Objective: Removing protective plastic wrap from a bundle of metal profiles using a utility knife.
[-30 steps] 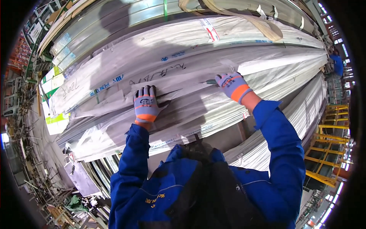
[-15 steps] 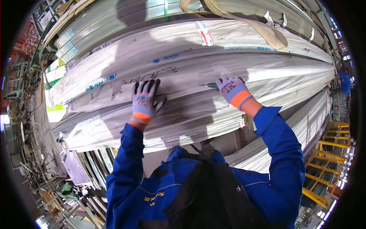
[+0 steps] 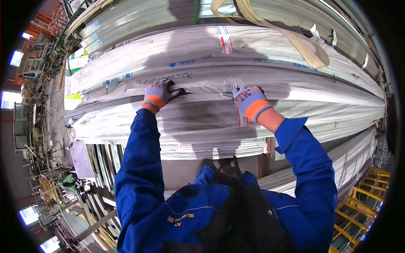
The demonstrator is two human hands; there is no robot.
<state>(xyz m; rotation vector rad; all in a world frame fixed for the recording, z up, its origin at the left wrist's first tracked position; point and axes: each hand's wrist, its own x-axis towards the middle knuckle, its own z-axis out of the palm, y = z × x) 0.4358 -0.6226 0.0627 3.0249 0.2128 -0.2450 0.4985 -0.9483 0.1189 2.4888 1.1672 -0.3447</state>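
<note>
Long bundles in whitish wrapping (image 3: 202,110) lie across in front of me. My left hand (image 3: 157,93), in a grey glove with an orange cuff, has its fingers curled into the wrapping of a middle bundle. My right hand (image 3: 249,100), gloved alike, is closed round a slim utility knife (image 3: 227,94) with a dark green body. Its tip points left, toward my left hand, at the wrapping's surface. The palm side of both hands is hidden. A red and white label (image 3: 243,119) shows just below my right hand.
A beige lifting strap (image 3: 291,37) lies over the far bundles. Bare metal profiles (image 3: 139,19) are stacked behind. Yellow racks (image 3: 360,198) stand at the lower right, and cluttered metal pieces (image 3: 44,139) fill the left side. My shoes (image 3: 219,165) are close to the nearest bundle.
My left hand has gone from spread fingers lying on the wrapping to curled fingers gripping it. My right hand has shifted slightly left and down with the knife, and the view has turned slightly.
</note>
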